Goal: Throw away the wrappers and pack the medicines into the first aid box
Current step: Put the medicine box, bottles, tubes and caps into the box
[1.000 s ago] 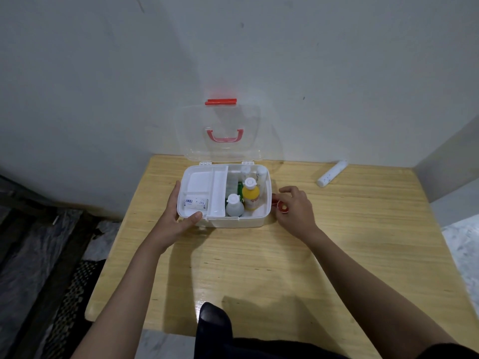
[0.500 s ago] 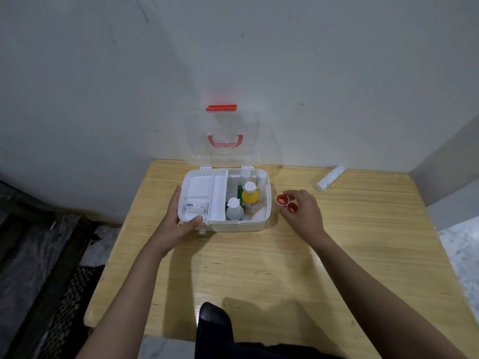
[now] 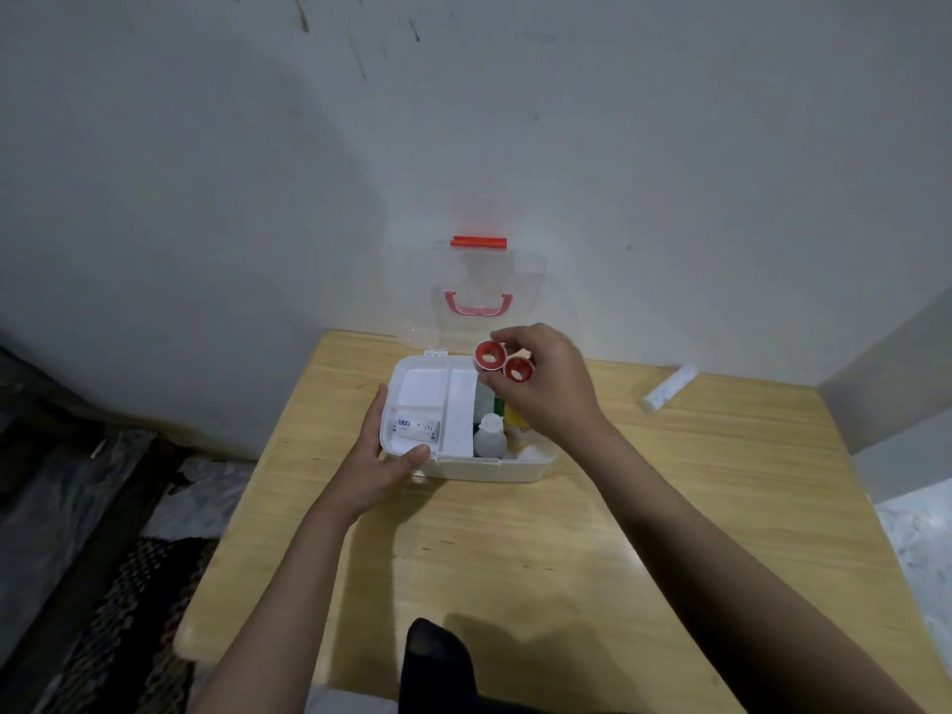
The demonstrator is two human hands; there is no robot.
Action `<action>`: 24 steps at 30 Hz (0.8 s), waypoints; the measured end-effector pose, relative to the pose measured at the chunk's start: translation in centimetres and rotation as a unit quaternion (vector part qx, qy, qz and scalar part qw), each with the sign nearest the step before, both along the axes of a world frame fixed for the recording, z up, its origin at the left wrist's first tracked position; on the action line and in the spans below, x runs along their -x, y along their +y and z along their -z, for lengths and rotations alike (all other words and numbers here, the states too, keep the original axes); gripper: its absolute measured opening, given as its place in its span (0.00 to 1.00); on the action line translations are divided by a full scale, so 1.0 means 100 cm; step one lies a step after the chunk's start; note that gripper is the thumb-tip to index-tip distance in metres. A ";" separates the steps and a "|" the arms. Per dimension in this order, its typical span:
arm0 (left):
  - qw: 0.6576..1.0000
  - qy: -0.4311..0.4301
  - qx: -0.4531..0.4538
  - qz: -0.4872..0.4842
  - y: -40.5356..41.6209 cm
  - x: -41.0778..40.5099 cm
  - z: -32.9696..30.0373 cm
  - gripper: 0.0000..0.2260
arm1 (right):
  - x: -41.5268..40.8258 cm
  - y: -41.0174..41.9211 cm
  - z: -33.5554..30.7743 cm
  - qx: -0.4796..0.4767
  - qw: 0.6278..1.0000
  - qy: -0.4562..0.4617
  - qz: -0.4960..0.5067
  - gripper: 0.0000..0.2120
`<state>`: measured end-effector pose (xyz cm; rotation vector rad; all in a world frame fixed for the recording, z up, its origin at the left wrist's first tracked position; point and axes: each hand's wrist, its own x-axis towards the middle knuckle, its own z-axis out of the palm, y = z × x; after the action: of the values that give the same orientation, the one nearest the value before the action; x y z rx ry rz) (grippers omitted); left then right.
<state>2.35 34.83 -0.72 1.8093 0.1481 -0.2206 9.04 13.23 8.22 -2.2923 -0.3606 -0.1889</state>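
The right hand (image 3: 548,386) has risen from the table (image 3: 566,533) beside the first aid box (image 3: 489,468) and now hangs over its back right part, its grip pinching two red-rimmed tape rolls (image 3: 502,362) side by side, open cores facing the camera. The left hand (image 3: 384,461) clasps the box's front left corner, thumb on the rim.

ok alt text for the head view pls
A person's right hand holds two small red-rimmed rolls above an open white first aid box on a wooden table, while the left hand steadies the box.
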 end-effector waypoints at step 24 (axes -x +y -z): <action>0.999 0.004 0.034 -0.010 0.005 0.002 0.007 0.44 | -0.039 0.083 0.047 0.125 0.983 0.105 -0.087 0.25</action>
<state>2.19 35.31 -1.38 1.7381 0.1622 -0.2155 12.96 21.53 3.55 -2.4809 -0.4950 0.1978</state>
